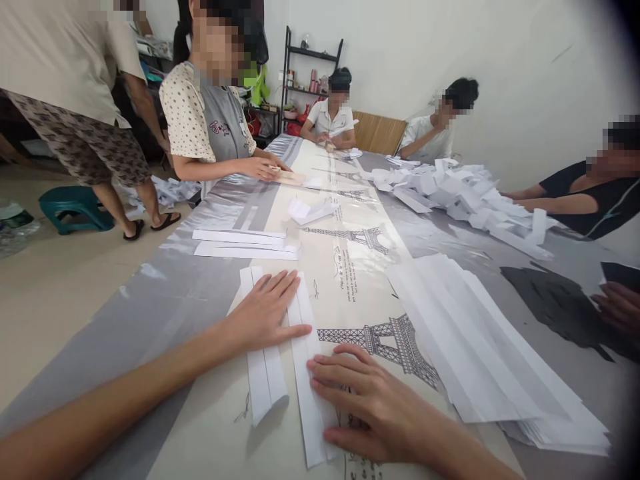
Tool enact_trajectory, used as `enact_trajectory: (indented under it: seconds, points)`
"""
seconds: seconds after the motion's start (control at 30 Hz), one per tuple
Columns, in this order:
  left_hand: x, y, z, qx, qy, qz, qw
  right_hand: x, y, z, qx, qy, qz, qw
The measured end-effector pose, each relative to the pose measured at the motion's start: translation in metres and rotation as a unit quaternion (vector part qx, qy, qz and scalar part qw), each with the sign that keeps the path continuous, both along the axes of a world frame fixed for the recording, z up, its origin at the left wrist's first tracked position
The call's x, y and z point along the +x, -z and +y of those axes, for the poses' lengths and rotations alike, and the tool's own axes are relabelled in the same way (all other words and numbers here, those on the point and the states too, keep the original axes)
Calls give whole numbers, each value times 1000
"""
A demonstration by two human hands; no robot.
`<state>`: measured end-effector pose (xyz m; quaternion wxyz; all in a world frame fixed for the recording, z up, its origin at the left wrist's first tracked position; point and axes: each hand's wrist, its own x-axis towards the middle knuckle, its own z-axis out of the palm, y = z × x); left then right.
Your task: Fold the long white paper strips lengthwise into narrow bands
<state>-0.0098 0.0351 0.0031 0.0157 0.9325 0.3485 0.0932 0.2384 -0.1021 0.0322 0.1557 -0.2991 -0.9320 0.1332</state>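
Note:
Two folded white paper strips lie lengthwise in front of me. My left hand [270,310] rests flat across the upper part of both, fingers spread and thumb reaching over the right strip. The left paper strip [263,380] has a crease along it, and its near end curls up a little. On the lower half of the right paper strip [306,400], the fingertips of my right hand [357,400] press down along its right edge, fingers stretched out. Just beyond my left hand, two more folded paper strips [245,251] lie crosswise.
A stack of white paper sheets [480,347] lies to my right. Farther back rises a heap of folded white papers [445,187]. The table has an Eiffel Tower cloth [200,427]. Several people sit or stand around it. A green stool [75,208] stands on the floor, left.

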Motion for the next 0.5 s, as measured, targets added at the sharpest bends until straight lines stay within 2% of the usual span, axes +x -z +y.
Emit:
enact_trajectory:
  seconds: [0.13, 0.27, 0.33, 0.5]
  points:
    - [3, -1, -6, 70, 16, 2, 997, 0, 4, -2, 4, 11, 8, 1000]
    - [9, -3, -21, 150, 95, 39, 983, -1, 5, -1, -5, 17, 30, 999]
    - [12, -2, -27, 175, 111, 54, 977, 0, 5, 0, -15, 20, 44, 999]
    - [11, -2, -27, 149, 99, 31, 983, -5, 9, 3, -57, 49, 103, 992]
